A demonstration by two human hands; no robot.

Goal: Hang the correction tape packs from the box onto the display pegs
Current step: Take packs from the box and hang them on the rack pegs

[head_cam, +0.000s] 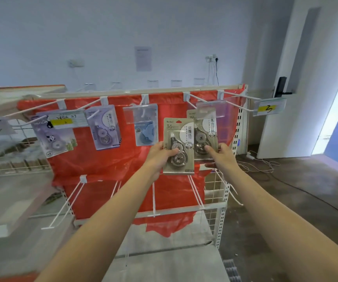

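The left hand (160,152) grips a beige correction tape pack (178,146) by its lower left edge, fingers clamped on the card, holding it upright before the red-backed display rack (107,159). The right hand (222,152) pinches a second beige pack (203,137), which hangs under a peg (192,97) behind a clear label holder (211,109).

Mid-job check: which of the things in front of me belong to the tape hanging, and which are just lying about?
Job:
left hand gripping a brown pack
right hand holding the hung brown pack
its peg
purple packs, blue pack

Lying about:
white cables on floor
door
wall notice
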